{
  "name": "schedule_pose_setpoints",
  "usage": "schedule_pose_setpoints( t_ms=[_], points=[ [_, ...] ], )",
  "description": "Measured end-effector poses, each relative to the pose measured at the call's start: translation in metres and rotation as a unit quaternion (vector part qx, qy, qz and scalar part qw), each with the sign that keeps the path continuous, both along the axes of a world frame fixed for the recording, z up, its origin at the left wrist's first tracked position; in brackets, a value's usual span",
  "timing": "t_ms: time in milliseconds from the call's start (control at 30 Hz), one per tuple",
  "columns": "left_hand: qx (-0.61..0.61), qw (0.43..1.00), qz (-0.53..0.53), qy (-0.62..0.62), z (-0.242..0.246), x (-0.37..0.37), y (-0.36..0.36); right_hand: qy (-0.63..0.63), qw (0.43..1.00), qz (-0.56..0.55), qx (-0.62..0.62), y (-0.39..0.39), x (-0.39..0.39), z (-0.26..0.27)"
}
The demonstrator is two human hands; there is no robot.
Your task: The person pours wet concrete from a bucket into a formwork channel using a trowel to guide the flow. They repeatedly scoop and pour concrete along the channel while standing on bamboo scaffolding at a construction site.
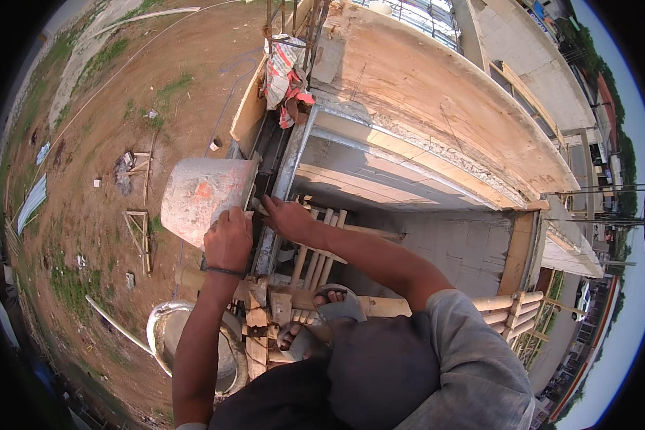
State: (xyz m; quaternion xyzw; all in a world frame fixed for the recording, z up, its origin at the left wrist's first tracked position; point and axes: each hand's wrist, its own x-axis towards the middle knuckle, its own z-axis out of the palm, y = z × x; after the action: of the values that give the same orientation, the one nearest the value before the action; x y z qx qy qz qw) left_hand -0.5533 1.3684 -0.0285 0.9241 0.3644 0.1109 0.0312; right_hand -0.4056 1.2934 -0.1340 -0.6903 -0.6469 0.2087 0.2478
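Note:
A cement-crusted bucket (207,199) with orange marks lies tipped on its side at the narrow gap along the wall top. My left hand (229,239) is closed over its near edge, fingers curled. Just right of it, my right hand (287,215) reaches over the metal edge strip (295,156) with its fingers at a small grey piece (258,206) beside the bucket's mouth; its grip on that piece is unclear. A second bucket (158,328), round and crusted, with grey contents, stands at lower left by my left forearm. The inside of the tipped bucket is hidden.
My sandalled feet (336,306) stand on bamboo poles (376,306) lashed as scaffolding. Upright rebar (312,32) with a torn sack (282,75) rises ahead. A plywood panel (435,97) and block wall (451,247) lie right; bare ground far below is at left.

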Motion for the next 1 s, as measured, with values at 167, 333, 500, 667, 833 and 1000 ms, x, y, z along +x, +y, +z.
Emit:
schedule_pose_setpoints(
  t_ms=[167, 333, 500, 667, 833, 1000],
  points=[
    [-0.026, 1.0, 0.002, -0.006, 0.003, -0.001, 0.005, -0.062, 0.995, 0.074, 0.007, -0.016, 0.011, 0.021],
    [-0.071, 0.997, 0.019, 0.001, 0.013, -0.004, 0.017, 0.152, 0.98, -0.094, -0.091, -0.009, 0.005, 0.022],
    [-0.094, 0.994, -0.034, -0.042, 0.013, -0.013, 0.024, 0.238, 0.965, -0.091, -0.07, 0.034, -0.049, 0.021],
    [-0.109, 0.991, -0.047, -0.06, 0.018, -0.013, 0.022, 0.06, 0.996, -0.043, -0.056, 0.017, -0.05, 0.027],
    [-0.103, 0.993, -0.024, -0.044, 0.015, -0.012, 0.02, -0.13, 0.989, 0.053, 0.047, 0.011, -0.029, 0.04],
    [-0.096, 0.995, -0.001, -0.037, 0.012, -0.015, 0.025, -0.219, 0.972, 0.086, 0.023, -0.015, -0.008, 0.035]
  ],
)
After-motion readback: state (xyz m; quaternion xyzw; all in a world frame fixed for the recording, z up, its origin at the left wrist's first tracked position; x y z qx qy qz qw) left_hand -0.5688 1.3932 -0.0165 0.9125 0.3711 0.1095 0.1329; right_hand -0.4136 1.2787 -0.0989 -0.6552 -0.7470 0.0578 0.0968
